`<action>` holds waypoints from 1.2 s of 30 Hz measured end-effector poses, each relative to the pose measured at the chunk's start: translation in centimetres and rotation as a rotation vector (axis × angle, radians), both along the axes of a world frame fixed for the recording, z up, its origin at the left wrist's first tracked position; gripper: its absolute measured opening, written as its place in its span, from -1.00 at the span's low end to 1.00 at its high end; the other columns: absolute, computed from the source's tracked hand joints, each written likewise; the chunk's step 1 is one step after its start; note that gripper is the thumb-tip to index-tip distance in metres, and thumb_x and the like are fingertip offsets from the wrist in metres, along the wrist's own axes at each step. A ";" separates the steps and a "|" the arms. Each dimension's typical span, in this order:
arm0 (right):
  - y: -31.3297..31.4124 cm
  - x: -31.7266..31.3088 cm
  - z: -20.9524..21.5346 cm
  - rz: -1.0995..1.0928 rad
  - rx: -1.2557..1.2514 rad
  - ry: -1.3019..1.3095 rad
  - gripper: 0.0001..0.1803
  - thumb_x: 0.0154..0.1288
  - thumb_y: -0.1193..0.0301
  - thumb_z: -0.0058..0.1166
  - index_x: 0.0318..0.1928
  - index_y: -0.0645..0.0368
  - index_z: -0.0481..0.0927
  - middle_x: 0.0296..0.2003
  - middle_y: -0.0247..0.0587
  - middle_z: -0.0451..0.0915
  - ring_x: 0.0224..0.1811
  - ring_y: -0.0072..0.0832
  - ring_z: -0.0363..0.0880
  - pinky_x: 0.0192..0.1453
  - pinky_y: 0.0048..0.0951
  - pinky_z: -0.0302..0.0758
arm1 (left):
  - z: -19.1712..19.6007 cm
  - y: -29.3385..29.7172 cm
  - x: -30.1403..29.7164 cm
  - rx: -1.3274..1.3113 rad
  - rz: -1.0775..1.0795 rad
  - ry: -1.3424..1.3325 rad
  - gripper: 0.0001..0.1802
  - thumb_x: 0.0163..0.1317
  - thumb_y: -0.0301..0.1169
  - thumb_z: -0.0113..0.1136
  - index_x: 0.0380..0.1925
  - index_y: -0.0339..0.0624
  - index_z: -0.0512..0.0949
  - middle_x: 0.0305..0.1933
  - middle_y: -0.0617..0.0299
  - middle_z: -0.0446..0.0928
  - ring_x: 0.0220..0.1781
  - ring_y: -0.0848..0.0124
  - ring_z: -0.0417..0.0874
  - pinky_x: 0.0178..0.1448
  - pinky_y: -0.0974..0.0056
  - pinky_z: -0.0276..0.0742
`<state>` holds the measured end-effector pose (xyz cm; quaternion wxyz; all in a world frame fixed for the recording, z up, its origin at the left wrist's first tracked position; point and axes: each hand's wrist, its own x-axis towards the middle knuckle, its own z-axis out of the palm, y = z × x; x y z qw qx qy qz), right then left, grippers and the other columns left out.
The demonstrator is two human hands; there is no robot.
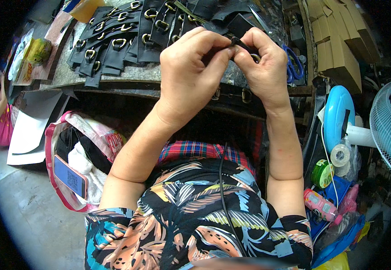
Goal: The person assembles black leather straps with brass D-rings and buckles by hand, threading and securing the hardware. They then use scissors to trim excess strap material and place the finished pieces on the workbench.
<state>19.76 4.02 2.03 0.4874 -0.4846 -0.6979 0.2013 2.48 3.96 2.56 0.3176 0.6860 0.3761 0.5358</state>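
1. By the left hand (195, 67), a black strap (245, 46) is pinched; thumb and curled fingertips are brought together on it.
2. By the right hand (267, 63), the same strap is gripped between thumb and bent fingers, with a metal ring (255, 58) partly covered at the palm.
3. The strap is held above the front of the workbench (148, 72). Its long axis seems to be laid roughly left to right, sloping down toward the right hand, though much is hidden by the fingers.
4. Just beside the right hand, blue-handled scissors (295, 65) are seen.
5. Beyond the left hand, black strap pieces (119, 43) with metal rings are spread in overlapping rows.
6. In a pink-trimmed bag (89, 126) near the left forearm, black cloth (66, 141) and white cloth (80, 158) are contained; a phone (71, 177) is rested against them.
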 end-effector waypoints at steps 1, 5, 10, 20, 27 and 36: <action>0.0 0.0 0.0 -0.005 -0.002 -0.014 -0.84 0.29 0.38 0.34 -0.29 0.19 0.63 -0.52 -0.32 0.62 -0.48 -0.62 0.54 -0.38 -0.43 0.50 | 0.1 0.1 0.0 0.042 0.005 0.018 -0.86 0.33 -0.57 0.40 -0.14 -0.37 0.69 -0.29 0.27 0.71 -0.30 0.61 0.66 -0.20 0.50 0.56; 0.3 0.4 -0.1 0.112 -0.041 0.237 -0.83 0.36 0.39 0.38 -0.22 0.22 0.69 -0.42 -0.38 0.67 -0.34 -0.68 0.60 -0.24 -0.52 0.56 | 0.5 0.8 -0.4 -0.353 -0.220 -0.351 -0.80 0.39 -0.43 0.38 -0.12 -0.36 0.70 -0.28 0.23 0.70 -0.38 0.53 0.70 -0.30 0.44 0.58; 0.0 1.0 0.0 0.234 -0.174 0.345 -0.83 0.38 0.40 0.41 -0.14 0.21 0.72 -0.31 -0.47 0.67 -0.24 -0.75 0.58 -0.13 -0.66 0.54 | 0.5 1.4 -0.9 -0.528 -0.359 -0.483 -0.81 0.41 -0.41 0.36 -0.11 -0.31 0.69 -0.30 0.26 0.69 -0.39 0.50 0.72 -0.32 0.42 0.63; 0.0 0.3 0.4 0.075 -0.112 0.078 -0.89 0.33 0.47 0.34 -0.26 0.22 0.67 -0.43 -0.38 0.66 -0.37 -0.71 0.56 -0.27 -0.54 0.50 | -0.4 0.6 -0.3 -0.389 -0.151 -0.288 -0.86 0.34 -0.46 0.39 -0.21 -0.34 0.70 -0.33 0.28 0.69 -0.36 0.54 0.68 -0.28 0.45 0.56; 0.0 0.4 0.2 0.052 -0.063 0.104 -0.89 0.38 0.45 0.31 -0.25 0.23 0.67 -0.45 -0.36 0.66 -0.35 -0.72 0.57 -0.23 -0.55 0.51 | -0.4 -0.1 0.6 -0.200 -0.093 -0.259 -0.88 0.34 -0.51 0.39 -0.20 -0.36 0.72 -0.34 0.25 0.73 -0.33 0.57 0.68 -0.24 0.41 0.58; 0.3 1.4 -0.1 0.268 -0.165 0.387 -0.83 0.47 0.37 0.33 -0.20 0.21 0.67 -0.35 -0.50 0.64 -0.28 -0.77 0.51 -0.15 -0.65 0.47 | -0.6 2.3 -0.8 -0.512 -0.457 -0.484 -0.68 0.55 -0.34 0.20 0.11 -0.37 0.63 -0.13 0.07 0.75 -0.20 0.29 0.83 -0.06 0.28 0.78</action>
